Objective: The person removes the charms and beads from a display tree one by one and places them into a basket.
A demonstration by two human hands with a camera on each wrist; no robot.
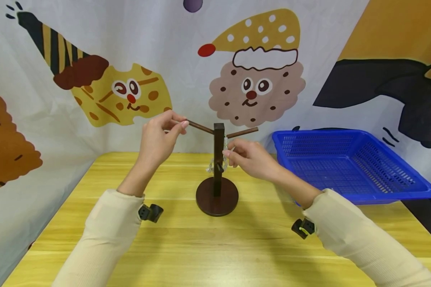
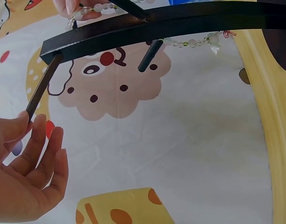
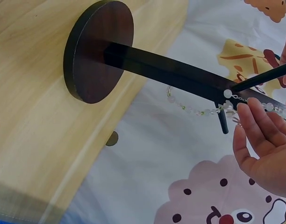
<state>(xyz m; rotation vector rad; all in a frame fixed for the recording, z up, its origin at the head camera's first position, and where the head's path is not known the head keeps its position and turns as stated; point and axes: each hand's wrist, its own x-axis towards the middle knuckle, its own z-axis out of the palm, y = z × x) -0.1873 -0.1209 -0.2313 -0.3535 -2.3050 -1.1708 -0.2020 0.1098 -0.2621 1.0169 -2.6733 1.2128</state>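
Note:
A dark brown wooden stand [image 1: 218, 147] with a round base [image 1: 217, 205] and several side pegs stands upright on the table. My left hand [image 1: 157, 139] pinches the outer end of its upper left peg [image 1: 200, 126] between thumb and index finger; in the left wrist view the other fingers are loosely bent. A string of clear and pale beads [image 3: 194, 111] loops around the post near the lower pegs. My right hand [image 1: 254, 159], just right of the post and below the upper right peg [image 1: 242, 132], pinches part of this beaded string. Its fingers partly hide the beads.
A blue plastic basket [image 1: 388, 195] stands at the table's right side. Behind the wooden table [image 1: 172, 243] hangs a white cloth [image 1: 186, 71] with cartoon biscuit prints. Small black devices are strapped at both wrists.

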